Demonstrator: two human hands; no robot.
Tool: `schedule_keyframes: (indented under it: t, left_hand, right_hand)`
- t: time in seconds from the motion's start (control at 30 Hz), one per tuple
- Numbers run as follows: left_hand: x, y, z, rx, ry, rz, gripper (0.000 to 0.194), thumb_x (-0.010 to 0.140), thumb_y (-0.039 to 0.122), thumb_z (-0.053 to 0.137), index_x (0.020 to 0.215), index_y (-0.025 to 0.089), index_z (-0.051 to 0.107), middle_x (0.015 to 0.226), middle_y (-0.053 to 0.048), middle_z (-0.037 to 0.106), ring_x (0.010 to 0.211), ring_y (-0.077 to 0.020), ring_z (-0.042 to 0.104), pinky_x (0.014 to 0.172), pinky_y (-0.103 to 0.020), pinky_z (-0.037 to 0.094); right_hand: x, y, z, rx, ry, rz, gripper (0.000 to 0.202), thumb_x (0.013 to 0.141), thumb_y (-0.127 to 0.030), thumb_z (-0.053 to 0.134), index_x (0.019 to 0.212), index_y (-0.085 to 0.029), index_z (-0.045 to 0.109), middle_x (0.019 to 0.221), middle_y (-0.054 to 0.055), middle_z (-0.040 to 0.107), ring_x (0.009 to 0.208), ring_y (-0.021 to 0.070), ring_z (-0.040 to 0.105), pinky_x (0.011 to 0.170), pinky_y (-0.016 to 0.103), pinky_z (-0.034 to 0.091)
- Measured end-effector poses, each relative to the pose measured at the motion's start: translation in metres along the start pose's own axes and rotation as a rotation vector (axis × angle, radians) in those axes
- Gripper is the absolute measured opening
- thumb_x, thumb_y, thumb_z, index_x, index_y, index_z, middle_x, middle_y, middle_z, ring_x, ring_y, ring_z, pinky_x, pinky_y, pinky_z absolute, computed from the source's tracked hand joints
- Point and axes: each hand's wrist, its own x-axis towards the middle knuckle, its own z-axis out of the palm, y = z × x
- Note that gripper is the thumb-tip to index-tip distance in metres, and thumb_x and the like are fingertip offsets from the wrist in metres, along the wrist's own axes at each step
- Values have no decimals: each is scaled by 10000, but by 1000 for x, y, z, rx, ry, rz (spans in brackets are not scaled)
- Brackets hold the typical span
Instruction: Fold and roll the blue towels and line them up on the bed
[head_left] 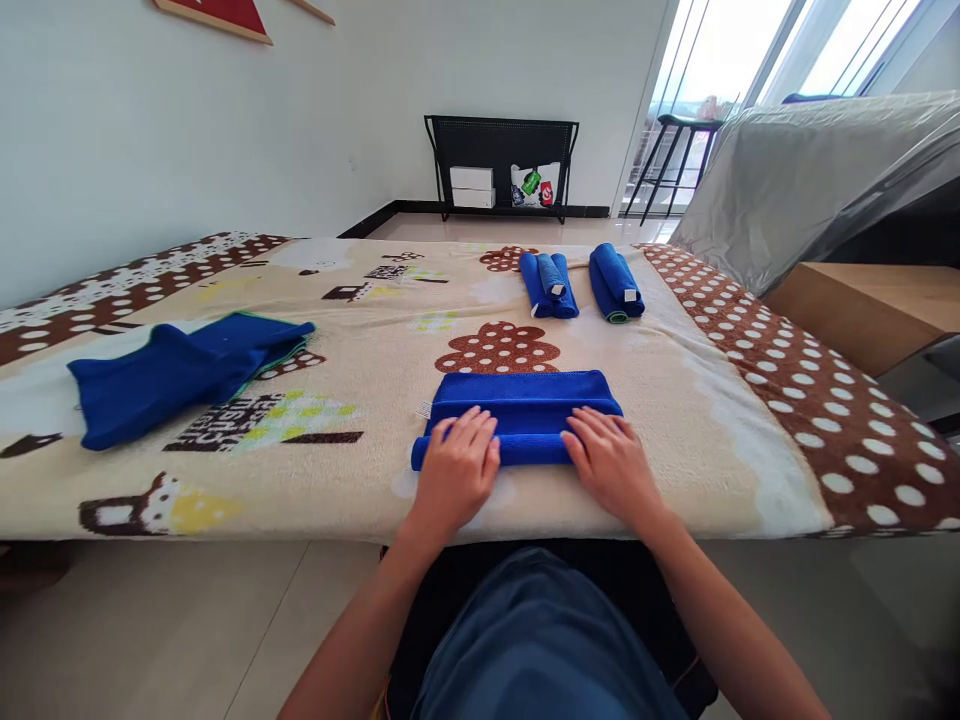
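Observation:
A blue cloth (525, 388) lies in front of me on the patterned blanket, its near edge rolled into a tube. My left hand (459, 465) rests flat on the left part of the roll, fingers stretched forward. On the right part lies my right hand (611, 462), its fingers also extended and slightly apart. Farther back, one blue bundle (551, 285) has a smaller roll on top, and beside it is another rolled blue cloth (615, 282). A loose, crumpled blue cloth (172, 380) with green edging is at the left.
The patterned blanket (375, 350) covers a wide surface with its near edge by my body. A cardboard box (862, 305) and a plastic-covered object (817, 160) stand at the right. Beyond the far edge is a black rack (502, 140).

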Motion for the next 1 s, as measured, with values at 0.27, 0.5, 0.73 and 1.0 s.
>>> schedule_keyframes:
  t: [0.27,0.5,0.73,1.0]
  left_hand:
    - [14,-25,7,-6,-176,-122,451,1046,390,339,1372,217,597,1476,-71,549,1391,-258,497,1092,-475,425]
    - [4,-36,-10,125,-90,-167,439,1036,355,344,1298,174,647,1427,-144,582,1411,-315,466,1162,-625,268]
    - [47,9,16,-61,-252,-114,451,1037,378,352,1385,205,580,1480,-92,541,1397,-251,491,1107,-478,421]
    - [15,-49,3,111,54,-331,403,1008,394,425,1258,178,656,1359,-163,640,1319,-351,549,1118,-623,340]
  right_hand:
    - [21,14,10,78,-116,124,500,1058,-504,293,1301,-234,636,1410,65,595,1368,231,511,1118,466,376]
    - [15,35,4,-19,-72,210,546,1046,-529,297,1231,-184,679,1401,125,594,1377,280,500,1140,505,359]
    - [46,-5,20,126,-262,58,507,1044,-532,324,1346,-251,619,1442,51,569,1412,201,463,1179,428,356]
    - [32,65,1,23,-146,331,578,1033,-536,314,1347,-144,601,1465,194,516,1401,331,462,1121,562,367]
